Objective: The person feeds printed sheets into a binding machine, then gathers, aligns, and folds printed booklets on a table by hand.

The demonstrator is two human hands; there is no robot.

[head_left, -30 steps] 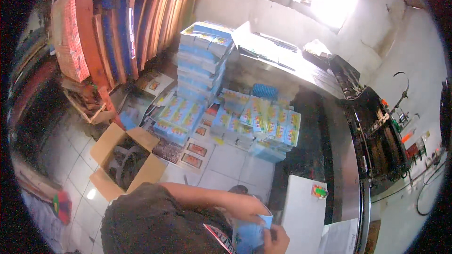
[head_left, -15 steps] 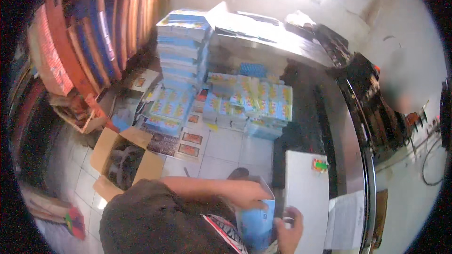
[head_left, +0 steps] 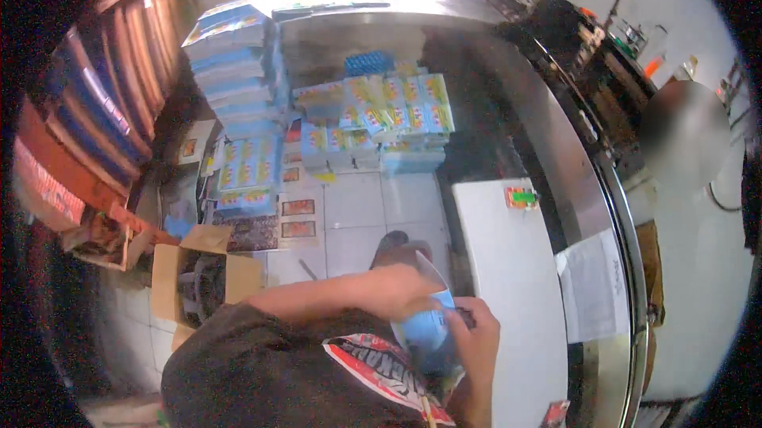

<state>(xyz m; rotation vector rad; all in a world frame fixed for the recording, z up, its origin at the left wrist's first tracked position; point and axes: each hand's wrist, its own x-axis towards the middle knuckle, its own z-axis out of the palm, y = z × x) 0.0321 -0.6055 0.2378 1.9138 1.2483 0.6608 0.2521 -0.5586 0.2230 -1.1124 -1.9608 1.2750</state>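
Note:
A blue printed paper piece (head_left: 425, 328), a sheet or thin stack with a pale upper edge, stands tilted close against my body. My left hand (head_left: 406, 289) reaches across from the left and grips its top; the fingertips are partly hidden by the paper. On its right edge my right hand (head_left: 475, 323) is closed, with thumb and fingers pinching the side. How many sheets there are I cannot tell. Just right of my hands lies a long white board or box top (head_left: 508, 269), bearing a small red and green packet (head_left: 521, 198).
A tall stack of blue-and-white printed sheets (head_left: 238, 71) stands far left, beside lower stacks of printed sheets (head_left: 397, 110) on the tiled floor (head_left: 349, 206). An open cardboard box (head_left: 167, 277) sits at left. A metal-edged counter (head_left: 587, 190) bounds the right, with a paper sheet (head_left: 591, 289) against it.
The view has swung right, so surroundings sit farther left. My right hand, open beside the blue paper before, has closed on its edge. The left hand stays at the paper's top.

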